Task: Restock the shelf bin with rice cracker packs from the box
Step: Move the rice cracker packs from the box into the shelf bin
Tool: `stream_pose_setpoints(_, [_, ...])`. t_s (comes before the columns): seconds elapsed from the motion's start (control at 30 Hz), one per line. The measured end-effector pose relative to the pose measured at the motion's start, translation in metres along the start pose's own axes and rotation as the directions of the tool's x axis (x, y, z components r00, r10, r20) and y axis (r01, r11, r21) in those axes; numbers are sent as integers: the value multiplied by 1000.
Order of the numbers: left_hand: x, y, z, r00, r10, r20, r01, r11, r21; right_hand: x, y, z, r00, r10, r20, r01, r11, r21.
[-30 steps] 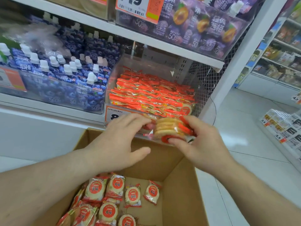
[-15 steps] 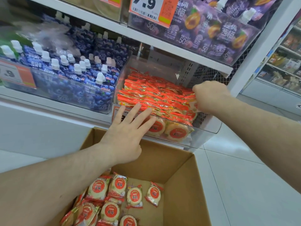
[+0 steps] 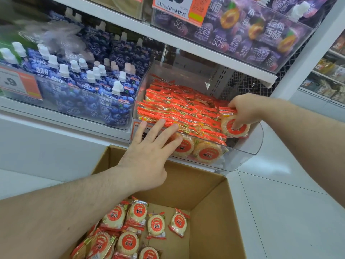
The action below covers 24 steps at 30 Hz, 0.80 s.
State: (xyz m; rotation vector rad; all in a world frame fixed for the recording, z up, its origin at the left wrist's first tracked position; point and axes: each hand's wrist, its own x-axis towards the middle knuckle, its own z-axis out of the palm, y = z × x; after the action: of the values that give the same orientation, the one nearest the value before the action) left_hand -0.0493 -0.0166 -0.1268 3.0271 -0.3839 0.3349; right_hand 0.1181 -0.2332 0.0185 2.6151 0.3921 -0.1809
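Since half a second ago, the right hand [image 3: 244,111] has drawn back from deep among the packs to the right end of the bin and now pinches one round rice cracker pack [image 3: 234,126], fingers curled over its red label, holding it upright against the row; the left hand [image 3: 149,156] has hardly shifted. At the bottom of the frame, an open cardboard box [image 3: 211,212] holds loose rice cracker packs [image 3: 138,230] scattered on its floor at lower centre. Just above the box's far edge, the left hand lies with fingers straight and spread, fingertips touching the clear front wall of the shelf bin [image 3: 250,150] at mid-frame. The bin is packed with orange-red packs standing in rows. To the left of the bin, blue spouted jelly pouches [image 3: 89,85] fill a neighbouring bin. On the shelf above, in the upper right, sit purple plum jelly pouches [image 3: 261,34] behind a price tag [image 3: 177,8].
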Motion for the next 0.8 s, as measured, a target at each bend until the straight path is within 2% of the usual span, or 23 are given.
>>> stream_pose_setpoints(0.1, [0, 2, 0, 1000, -3, 4, 3, 1000, 10, 5, -7, 1, 996, 34, 86, -33, 999, -7])
stream_pose_setpoints(0.23, [-1, 1, -1, 1000, 3, 9, -3, 1000, 7, 11, -7, 5, 996, 15, 93, -16, 1000, 9])
stream_pose_setpoints(0.3, [-1, 0, -1, 1000, 2, 3, -2, 1000, 3, 12, -4, 12, 998, -8, 60, 10, 1000, -17])
stream_pose_setpoints(0.4, [0, 1, 0, 1000, 4, -1, -4, 1000, -6, 10, -2, 24, 999, -4, -47, -5, 978, -209])
stream_pose_setpoints(0.43, [0, 1, 0, 1000, 4, -2, -4, 1000, -7, 10, -2, 28, 998, 2, -68, -17, 976, -218])
stream_pose_setpoints(0.8, [0, 3, 3, 1000, 0, -17, 0, 1000, -5, 0, -20, 62, 987, 32, -155, -50, 992, -114])
